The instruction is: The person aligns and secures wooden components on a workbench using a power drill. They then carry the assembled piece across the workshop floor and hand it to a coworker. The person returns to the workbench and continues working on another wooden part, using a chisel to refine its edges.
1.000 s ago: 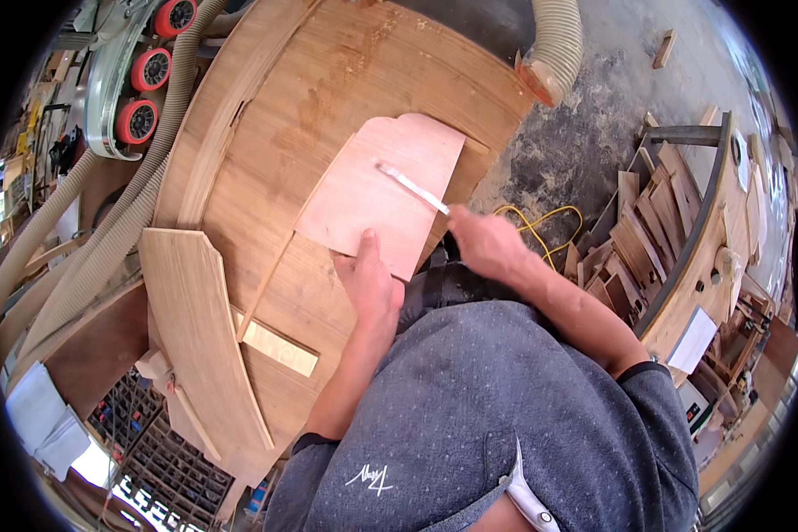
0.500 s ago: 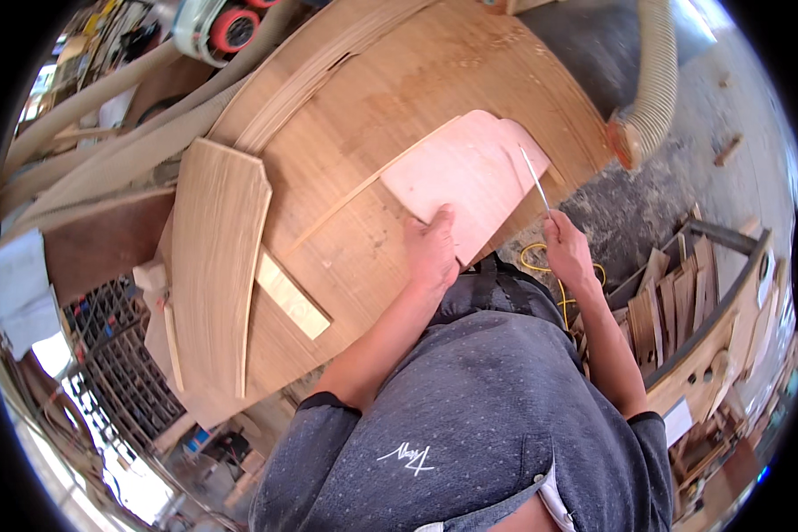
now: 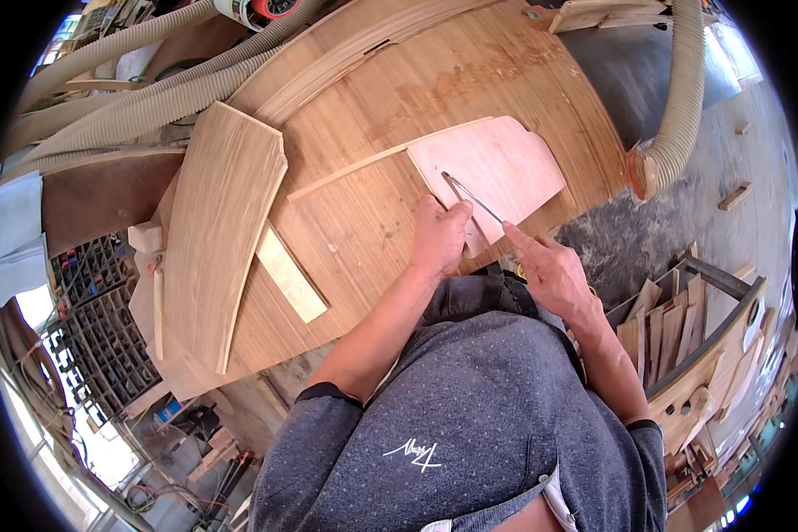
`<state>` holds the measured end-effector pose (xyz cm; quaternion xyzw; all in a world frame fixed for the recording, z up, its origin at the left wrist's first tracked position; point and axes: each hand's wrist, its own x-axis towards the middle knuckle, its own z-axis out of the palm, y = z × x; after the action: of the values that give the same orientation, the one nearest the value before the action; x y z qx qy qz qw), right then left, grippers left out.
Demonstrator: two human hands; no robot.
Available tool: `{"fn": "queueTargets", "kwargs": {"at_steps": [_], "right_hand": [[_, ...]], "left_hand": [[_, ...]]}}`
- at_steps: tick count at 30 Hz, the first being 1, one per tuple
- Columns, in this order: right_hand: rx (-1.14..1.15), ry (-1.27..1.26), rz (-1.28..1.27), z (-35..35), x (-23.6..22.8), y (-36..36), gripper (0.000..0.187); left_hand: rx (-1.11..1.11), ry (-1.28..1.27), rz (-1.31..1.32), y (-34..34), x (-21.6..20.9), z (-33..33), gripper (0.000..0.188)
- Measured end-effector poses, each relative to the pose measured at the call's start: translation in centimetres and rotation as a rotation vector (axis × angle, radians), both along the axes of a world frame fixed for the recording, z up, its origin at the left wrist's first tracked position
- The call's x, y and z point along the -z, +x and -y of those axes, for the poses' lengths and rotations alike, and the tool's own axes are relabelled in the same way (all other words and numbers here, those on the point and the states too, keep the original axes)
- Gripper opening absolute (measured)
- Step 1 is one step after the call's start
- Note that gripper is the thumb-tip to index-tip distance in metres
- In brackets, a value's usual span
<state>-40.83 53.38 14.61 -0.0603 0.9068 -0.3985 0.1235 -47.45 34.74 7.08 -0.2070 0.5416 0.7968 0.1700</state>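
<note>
A pale pink board (image 3: 510, 164) with a shaped far edge lies on the large wooden worktop (image 3: 355, 248). My left hand (image 3: 440, 236) is closed on its near left edge, thumb on top. In my right hand (image 3: 556, 273) is a thin metal rod-shaped tool (image 3: 476, 199), whose exact kind I cannot make out. My right index finger stretches along the tool. The tool slants over the board, its dark tip near the board's left side, beyond my left thumb. Behind the board's left corner runs a narrow wood strip (image 3: 363, 170).
A big angled wooden panel (image 3: 213, 230) and a pale offcut (image 3: 290, 275) lie left on the worktop. Ribbed hoses pass at upper left; another hose (image 3: 678, 115) hangs at far right. A bin of wood scraps (image 3: 669, 324) stands to my right.
My right hand has moved inward, swinging the tool's tip from the board's right edge across to its left side. My left hand keeps its hold on the board.
</note>
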Motion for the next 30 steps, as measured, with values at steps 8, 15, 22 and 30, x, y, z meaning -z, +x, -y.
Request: {"fn": "queueTargets", "kwargs": {"at_steps": [8,15,22,30], "right_hand": [[0.001,0.035,-0.069,0.3,-0.4,-0.9,0.045],[0.0,0.036,-0.045,-0.1,-0.5,-0.7,0.044],[-0.043,0.133,-0.121,0.2,-0.4,-0.7,0.051],[-0.05,0.149,-0.11,1.4,-0.9,-0.7,0.053]], "left_hand": [[0.067,0.125,-0.051,-0.2,-0.4,-0.1,0.015],[0.048,0.176,-0.098,-0.7,-2.1,-0.7,0.026],[0.138,-0.123,-0.062,-0.6,-1.0,-0.5,0.033],[0.048,-0.062,-0.147,-0.3,0.8,-1.0,0.032]]}}
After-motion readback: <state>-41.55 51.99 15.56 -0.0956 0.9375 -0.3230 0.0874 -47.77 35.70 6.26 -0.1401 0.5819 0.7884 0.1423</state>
